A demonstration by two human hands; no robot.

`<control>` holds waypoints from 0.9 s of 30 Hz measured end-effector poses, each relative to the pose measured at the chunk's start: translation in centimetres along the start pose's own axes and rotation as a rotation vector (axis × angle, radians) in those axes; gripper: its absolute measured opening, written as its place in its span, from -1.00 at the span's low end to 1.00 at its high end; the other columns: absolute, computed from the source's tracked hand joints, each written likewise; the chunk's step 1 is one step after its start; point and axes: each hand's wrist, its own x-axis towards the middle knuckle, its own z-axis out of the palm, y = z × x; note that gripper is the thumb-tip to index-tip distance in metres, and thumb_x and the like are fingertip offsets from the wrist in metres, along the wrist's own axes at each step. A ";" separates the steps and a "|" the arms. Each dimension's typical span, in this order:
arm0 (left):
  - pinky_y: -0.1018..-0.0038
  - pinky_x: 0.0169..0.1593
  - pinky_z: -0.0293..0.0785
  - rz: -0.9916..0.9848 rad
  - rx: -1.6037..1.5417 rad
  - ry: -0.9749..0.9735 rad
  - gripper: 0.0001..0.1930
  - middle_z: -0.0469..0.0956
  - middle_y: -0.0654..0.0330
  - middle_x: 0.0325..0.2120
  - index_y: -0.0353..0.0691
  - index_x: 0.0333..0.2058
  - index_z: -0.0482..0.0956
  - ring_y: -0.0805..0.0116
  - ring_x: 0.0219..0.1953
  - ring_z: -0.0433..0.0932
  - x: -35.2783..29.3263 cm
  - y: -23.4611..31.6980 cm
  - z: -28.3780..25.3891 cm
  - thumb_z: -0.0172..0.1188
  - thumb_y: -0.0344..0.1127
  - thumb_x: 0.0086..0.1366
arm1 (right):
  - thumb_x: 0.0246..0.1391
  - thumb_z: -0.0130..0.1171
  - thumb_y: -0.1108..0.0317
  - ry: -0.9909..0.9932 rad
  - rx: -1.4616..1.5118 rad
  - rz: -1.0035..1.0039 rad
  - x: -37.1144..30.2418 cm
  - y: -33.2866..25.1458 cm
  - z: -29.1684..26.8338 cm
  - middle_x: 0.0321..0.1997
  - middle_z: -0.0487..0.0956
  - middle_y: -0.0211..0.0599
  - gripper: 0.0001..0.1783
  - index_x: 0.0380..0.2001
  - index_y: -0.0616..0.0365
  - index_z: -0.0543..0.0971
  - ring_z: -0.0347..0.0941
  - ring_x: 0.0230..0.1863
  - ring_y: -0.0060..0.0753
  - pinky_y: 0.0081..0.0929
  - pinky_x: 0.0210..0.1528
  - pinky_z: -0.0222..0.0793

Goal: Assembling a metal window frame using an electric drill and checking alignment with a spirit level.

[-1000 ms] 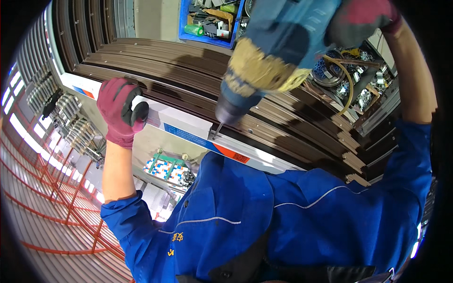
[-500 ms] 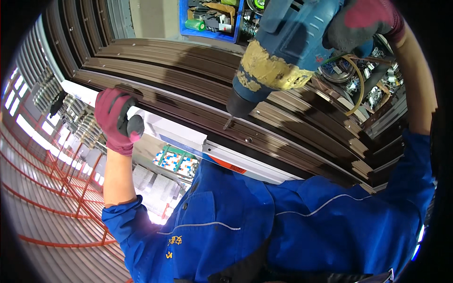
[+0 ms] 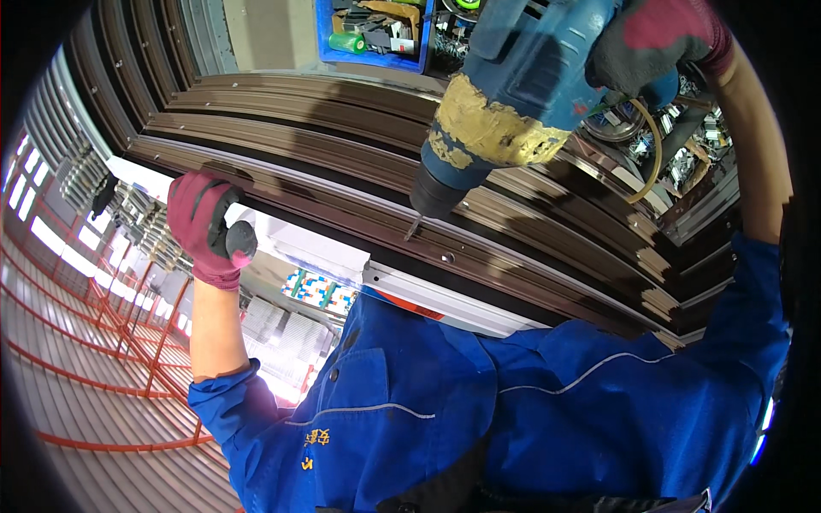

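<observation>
My right hand (image 3: 654, 47), in a maroon and dark grey glove, is wrapped round the handle of a blue power drill (image 3: 534, 64) with yellowish material stuck around its front. The drill points down and left, and the tip of its thin drill bit (image 3: 414, 227) meets the brown face of the nearest metal profile (image 3: 342, 208). Whether the bit has entered the metal I cannot tell. My gloved left hand (image 3: 205, 224) is closed over the white near side of that profile, left of the drill; its fingertips are partly hidden. A small round hole or fastener (image 3: 447, 257) shows right of the bit.
More brown profiles (image 3: 282, 107) lie side by side beyond. At the back stands a blue crate (image 3: 325, 38) of mixed parts. Small metal pieces (image 3: 710, 132) and a yellowish curved strip (image 3: 657, 154) are at the far right. Red rails (image 3: 111, 446) run across the lower left.
My left hand appears very slightly further left, still gripping the profile. The drill and its bit stay almost in the same place. The background has shifted a little.
</observation>
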 end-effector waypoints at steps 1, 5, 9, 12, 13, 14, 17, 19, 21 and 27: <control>0.15 -0.21 0.43 0.000 -0.001 -0.001 -0.18 0.57 0.06 -0.44 -0.29 -0.47 0.59 -0.04 -0.34 0.57 0.0 0.0 0.0 -0.14 0.49 0.35 | -0.16 0.67 0.35 -0.008 -0.019 -0.019 0.2 0.1 -0.2 0.03 0.71 -0.14 -0.17 0.20 0.37 0.51 0.65 -0.03 -0.42 -0.39 0.01 0.61; 0.14 -0.20 0.44 0.008 -0.027 -0.014 -0.17 0.57 0.06 -0.44 -0.29 -0.47 0.59 -0.05 -0.33 0.57 -0.1 -0.2 -0.1 -0.13 0.51 0.35 | -0.16 0.67 0.34 -0.019 -0.055 -0.014 0.6 0.1 -0.7 0.03 0.71 -0.14 -0.15 0.20 0.36 0.50 0.65 -0.05 -0.43 -0.40 -0.02 0.62; 0.14 -0.20 0.44 0.010 -0.037 -0.018 -0.17 0.57 0.06 -0.43 -0.29 -0.47 0.59 -0.05 -0.34 0.57 -0.3 -0.5 -0.2 -0.11 0.51 0.33 | -0.17 0.68 0.33 -0.025 -0.091 0.032 0.8 -0.1 -1.1 0.03 0.71 -0.14 -0.14 0.20 0.36 0.50 0.65 -0.06 -0.44 -0.41 -0.05 0.63; 0.14 -0.21 0.44 0.003 -0.015 -0.024 -0.19 0.57 0.06 -0.43 -0.28 -0.47 0.59 -0.04 -0.34 0.57 -0.5 -0.5 -0.1 -0.09 0.51 0.32 | -0.18 0.68 0.33 -0.027 -0.110 0.055 0.8 -0.3 -0.8 0.03 0.71 -0.14 -0.14 0.20 0.36 0.50 0.65 -0.06 -0.45 -0.42 -0.06 0.64; 0.14 -0.21 0.44 0.002 -0.016 -0.023 -0.19 0.57 0.06 -0.43 -0.28 -0.47 0.59 -0.04 -0.34 0.57 -0.4 -0.5 -0.1 -0.09 0.51 0.32 | -0.18 0.68 0.32 0.007 -0.064 0.050 0.8 -0.6 -0.1 0.03 0.71 -0.14 -0.14 0.20 0.36 0.50 0.65 -0.07 -0.46 -0.43 -0.08 0.64; 0.14 -0.21 0.44 -0.003 -0.022 -0.030 -0.20 0.57 0.06 -0.43 -0.28 -0.47 0.59 -0.04 -0.34 0.57 -0.2 -0.3 -0.2 -0.08 0.49 0.32 | -0.18 0.69 0.31 0.041 -0.018 0.046 0.8 -0.9 0.3 0.02 0.71 -0.14 -0.14 0.19 0.36 0.50 0.65 -0.07 -0.47 -0.44 -0.10 0.65; 0.15 -0.21 0.44 0.006 -0.030 -0.021 -0.22 0.57 0.06 -0.44 -0.28 -0.46 0.59 -0.04 -0.35 0.57 -0.1 -0.3 -0.1 -0.08 0.46 0.33 | -0.16 0.68 0.30 0.042 -0.042 0.038 1.1 -1.1 0.4 0.00 0.71 -0.16 -0.16 0.18 0.35 0.51 0.65 -0.08 -0.47 -0.43 -0.10 0.65; 0.15 -0.22 0.44 0.016 -0.027 -0.009 -0.23 0.56 0.06 -0.44 -0.28 -0.46 0.59 -0.04 -0.35 0.57 -0.1 -0.3 -0.2 -0.08 0.45 0.34 | -0.16 0.68 0.30 0.013 -0.006 0.027 1.4 -1.2 0.5 -0.01 0.71 -0.17 -0.17 0.18 0.35 0.51 0.64 -0.08 -0.47 -0.43 -0.10 0.65; 0.14 -0.22 0.44 0.017 -0.032 -0.017 -0.24 0.56 0.06 -0.44 -0.28 -0.46 0.59 -0.04 -0.35 0.57 -0.3 -0.4 -0.3 -0.09 0.43 0.35 | -0.15 0.67 0.30 -0.015 0.030 0.019 1.5 -1.6 0.6 -0.01 0.71 -0.18 -0.17 0.19 0.35 0.51 0.64 -0.08 -0.48 -0.43 -0.10 0.65; 0.11 -0.19 0.45 0.018 -0.035 -0.008 -0.20 0.57 0.04 -0.42 -0.29 -0.43 0.61 -0.06 -0.32 0.58 -0.4 -0.6 0.0 -0.10 0.48 0.33 | -0.13 0.67 0.30 -0.011 -0.093 0.028 0.8 -2.3 1.5 -0.08 0.73 -0.20 -0.19 0.17 0.35 0.51 0.65 -0.14 -0.49 -0.46 -0.16 0.66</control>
